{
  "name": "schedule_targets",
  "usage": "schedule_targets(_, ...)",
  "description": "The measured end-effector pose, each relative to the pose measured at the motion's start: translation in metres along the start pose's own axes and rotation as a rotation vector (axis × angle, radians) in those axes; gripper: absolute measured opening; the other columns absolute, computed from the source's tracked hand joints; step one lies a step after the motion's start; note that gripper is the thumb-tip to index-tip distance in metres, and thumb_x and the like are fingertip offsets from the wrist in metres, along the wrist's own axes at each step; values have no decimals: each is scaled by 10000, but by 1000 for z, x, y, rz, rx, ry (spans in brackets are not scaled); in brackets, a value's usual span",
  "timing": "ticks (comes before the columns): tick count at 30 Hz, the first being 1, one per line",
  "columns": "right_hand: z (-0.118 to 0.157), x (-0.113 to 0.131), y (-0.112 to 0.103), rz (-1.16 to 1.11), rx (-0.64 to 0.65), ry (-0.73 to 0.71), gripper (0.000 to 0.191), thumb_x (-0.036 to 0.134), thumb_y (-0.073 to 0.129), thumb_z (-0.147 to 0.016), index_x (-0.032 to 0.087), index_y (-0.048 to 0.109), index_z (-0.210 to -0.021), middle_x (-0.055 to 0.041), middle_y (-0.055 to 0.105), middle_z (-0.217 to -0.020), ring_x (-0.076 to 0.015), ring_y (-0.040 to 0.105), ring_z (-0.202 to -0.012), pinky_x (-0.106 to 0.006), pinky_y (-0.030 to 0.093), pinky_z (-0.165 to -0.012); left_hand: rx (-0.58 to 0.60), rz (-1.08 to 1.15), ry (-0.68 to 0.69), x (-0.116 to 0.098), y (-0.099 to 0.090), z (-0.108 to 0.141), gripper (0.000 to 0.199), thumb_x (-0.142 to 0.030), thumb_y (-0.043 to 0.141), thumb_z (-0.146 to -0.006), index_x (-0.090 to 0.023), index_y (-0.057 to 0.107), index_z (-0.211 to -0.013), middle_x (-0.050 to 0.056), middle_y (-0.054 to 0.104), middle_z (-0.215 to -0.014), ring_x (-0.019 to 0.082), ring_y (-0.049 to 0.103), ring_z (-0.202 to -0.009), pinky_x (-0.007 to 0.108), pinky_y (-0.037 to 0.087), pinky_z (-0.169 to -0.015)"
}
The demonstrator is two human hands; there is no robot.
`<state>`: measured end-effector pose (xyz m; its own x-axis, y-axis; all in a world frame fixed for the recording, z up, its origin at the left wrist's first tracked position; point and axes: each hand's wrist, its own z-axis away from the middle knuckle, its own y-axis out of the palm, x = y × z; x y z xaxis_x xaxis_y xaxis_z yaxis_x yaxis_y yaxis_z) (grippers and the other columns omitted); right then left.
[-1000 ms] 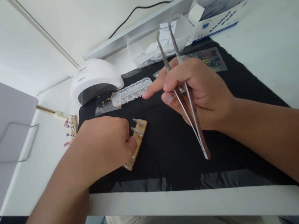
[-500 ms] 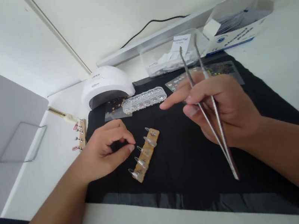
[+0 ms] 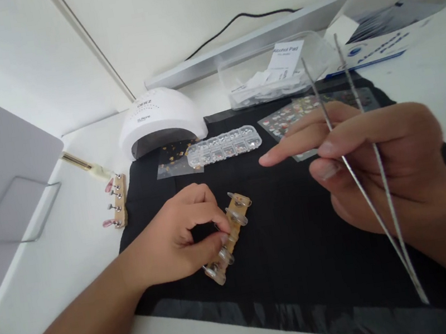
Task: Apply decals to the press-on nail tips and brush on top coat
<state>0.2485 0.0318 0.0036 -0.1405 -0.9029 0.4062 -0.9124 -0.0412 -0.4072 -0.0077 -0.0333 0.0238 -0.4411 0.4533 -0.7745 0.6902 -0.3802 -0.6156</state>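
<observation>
A small wooden stand (image 3: 240, 202) bearing several clear nail tips (image 3: 237, 217) sits on the black mat, slanting from lower left to upper right. My left hand (image 3: 191, 231) reaches over its middle, thumb and forefinger pinched at one of the tips, which the fingers mostly hide. To the right, raised above the mat, my right hand (image 3: 378, 159) holds long metal tweezers (image 3: 385, 186). Their two points stand apart and face the back of the table, with nothing visible between them. The right forefinger is stretched out to the left.
A white lamp (image 3: 162, 117) stands at the back left. Near it lie a gold-flake sheet (image 3: 178, 167) and a clear gem case (image 3: 224, 147). Behind are a plastic bin (image 3: 279, 92) and an alcohol pad box (image 3: 382, 48). Another stand (image 3: 121, 205) is at left.
My left hand has moved right, from beside the wooden stand to a pinch over its middle. My right hand has come nearer and further right with the tweezers. The view has shifted slightly.
</observation>
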Motion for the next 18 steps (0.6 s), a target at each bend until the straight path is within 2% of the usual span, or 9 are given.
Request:
schedule_targets(6, 0, 5, 1, 19, -4, 62, 136, 250, 560, -1017, 324, 468, -950, 13, 801, -891, -225, 737, -740, -466, 554, -750, 26, -17, -13, 0, 1, -2, 199, 10, 606, -859, -156, 715, -849, 9, 584, -837, 126, 530, -794, 253, 416, -707)
schedule_targets(9, -1, 4, 0, 11, -5, 54, 158, 212, 565, -1003, 323, 463, -956, 7, 795, -866, -227, 731, -728, -479, 567, -792, 27, -21, -40, -1, 1, -2, 209, 2, 599, -857, -166, 720, -832, 9, 588, -822, 134, 532, -784, 264, 413, -699)
schedule_targets(14, 1, -1, 2, -17, -19, -34, 220, 125, 598, -920, 302, 481, -976, -24, 798, -865, -226, 725, -709, -444, 543, -738, 31, -26, -40, 0, 2, -2, 216, 7, 603, -836, -169, 726, -856, 7, 594, -817, 142, 543, -798, 273, 425, -717)
schedule_targets(18, 2, -3, 3, -10, -28, -9, 210, 141, 598, -930, 308, 479, -975, -17, 802, -867, -226, 734, -711, -438, 541, -744, 13, -7, 4, 1, -1, 0, 216, 11, 603, -846, -159, 719, -910, 14, 595, -848, 136, 559, -807, 273, 445, -725)
